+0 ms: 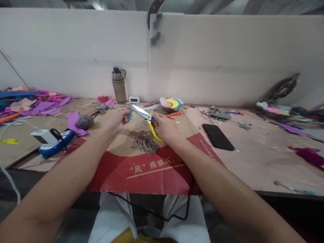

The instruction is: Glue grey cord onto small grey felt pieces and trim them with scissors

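Note:
My right hand [167, 129] is closed around the yellow handles of a pair of scissors [141, 112], whose blades point left and slightly up. My left hand [120, 118] is closed, thumb and fingers pinched together right at the blade tips. A small grey bit seems to show at those fingertips, too small to name. Below and between the hands, a loose tangle of grey cord [149, 146] lies on a red and tan cardboard sheet [157, 175]. A ball of grey yarn [85, 122] sits left of my left forearm.
A water bottle [118, 86] and a small white digital clock [134, 100] stand by the partition. A bowl [172, 107] sits beyond my right hand. To the right lies a black phone [218, 136]; to the left, a blue-white power strip [57, 143] and purple scraps [48, 108].

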`<state>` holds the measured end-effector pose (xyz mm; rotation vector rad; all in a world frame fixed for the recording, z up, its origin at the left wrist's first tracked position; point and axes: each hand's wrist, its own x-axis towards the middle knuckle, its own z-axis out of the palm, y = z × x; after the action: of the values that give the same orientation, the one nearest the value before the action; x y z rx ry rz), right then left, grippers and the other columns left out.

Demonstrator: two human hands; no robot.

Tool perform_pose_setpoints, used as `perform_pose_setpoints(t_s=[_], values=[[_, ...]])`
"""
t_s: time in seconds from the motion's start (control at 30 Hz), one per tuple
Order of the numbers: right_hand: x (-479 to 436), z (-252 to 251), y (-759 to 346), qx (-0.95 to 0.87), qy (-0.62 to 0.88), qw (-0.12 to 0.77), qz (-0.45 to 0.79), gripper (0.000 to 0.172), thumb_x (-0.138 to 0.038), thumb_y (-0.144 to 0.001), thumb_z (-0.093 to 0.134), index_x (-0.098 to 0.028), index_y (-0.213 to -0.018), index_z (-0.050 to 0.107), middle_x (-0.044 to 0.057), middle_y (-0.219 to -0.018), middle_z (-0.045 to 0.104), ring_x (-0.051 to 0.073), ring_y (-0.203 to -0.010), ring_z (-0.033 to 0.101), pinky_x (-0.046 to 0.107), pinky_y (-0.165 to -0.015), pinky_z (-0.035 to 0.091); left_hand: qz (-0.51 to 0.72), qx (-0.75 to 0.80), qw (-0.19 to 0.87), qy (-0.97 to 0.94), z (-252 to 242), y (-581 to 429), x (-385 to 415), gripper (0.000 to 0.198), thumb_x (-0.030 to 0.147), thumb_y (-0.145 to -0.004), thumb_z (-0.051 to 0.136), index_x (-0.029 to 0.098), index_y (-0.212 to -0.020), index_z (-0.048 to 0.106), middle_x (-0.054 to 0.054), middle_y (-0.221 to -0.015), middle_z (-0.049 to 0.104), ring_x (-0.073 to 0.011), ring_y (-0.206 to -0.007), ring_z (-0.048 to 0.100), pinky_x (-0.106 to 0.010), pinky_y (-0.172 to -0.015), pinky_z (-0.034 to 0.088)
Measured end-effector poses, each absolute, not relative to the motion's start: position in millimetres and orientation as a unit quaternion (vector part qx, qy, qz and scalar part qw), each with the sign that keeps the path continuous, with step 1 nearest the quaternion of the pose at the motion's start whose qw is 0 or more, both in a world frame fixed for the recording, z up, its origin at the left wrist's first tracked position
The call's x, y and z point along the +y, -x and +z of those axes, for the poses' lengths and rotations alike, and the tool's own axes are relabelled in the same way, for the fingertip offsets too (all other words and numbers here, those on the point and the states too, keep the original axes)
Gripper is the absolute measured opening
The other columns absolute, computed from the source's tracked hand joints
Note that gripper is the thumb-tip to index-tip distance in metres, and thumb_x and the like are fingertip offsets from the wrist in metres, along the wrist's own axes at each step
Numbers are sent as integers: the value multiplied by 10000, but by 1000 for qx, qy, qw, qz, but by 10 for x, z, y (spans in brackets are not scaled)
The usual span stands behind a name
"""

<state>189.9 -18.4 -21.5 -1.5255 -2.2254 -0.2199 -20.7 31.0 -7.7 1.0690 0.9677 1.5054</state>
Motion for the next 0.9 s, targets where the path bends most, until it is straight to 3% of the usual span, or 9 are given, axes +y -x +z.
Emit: perform_pose_setpoints(t_s=[0.17,0.53,0.9], values=[[-228,-154,-1893,-798,566,169,-122,378,-275,-918,402,-245,-1285,487,115,-1104,647,252,-924,634,324,-714,436,624,390,512,-443,-74,194,303,181,-3,-567,600,126,-493,497,35,-480,412,-37,-415,350,-160,-368,251],[-250,-118,-1874,-796,569,151,-139,391,-331,-943,357,-239,-1303,478,124,-1075,654,273,-909,647,336,-691,433,596,408,553,-415,-26,167,267,213,-24,-583,572,134,-491,463,34,-471,384,-27,-400,296,-155,-341,185],[-253,-122,-1886,-799,568,138,-144,367,-272,-921,398,-261,-1278,484,103,-1066,673,251,-857,661,312,-663,433,598,396,559,-416,-25,163,251,218,-11,-578,585,139,-487,457,37,-463,387,-30,-395,298,-156,-347,196]])
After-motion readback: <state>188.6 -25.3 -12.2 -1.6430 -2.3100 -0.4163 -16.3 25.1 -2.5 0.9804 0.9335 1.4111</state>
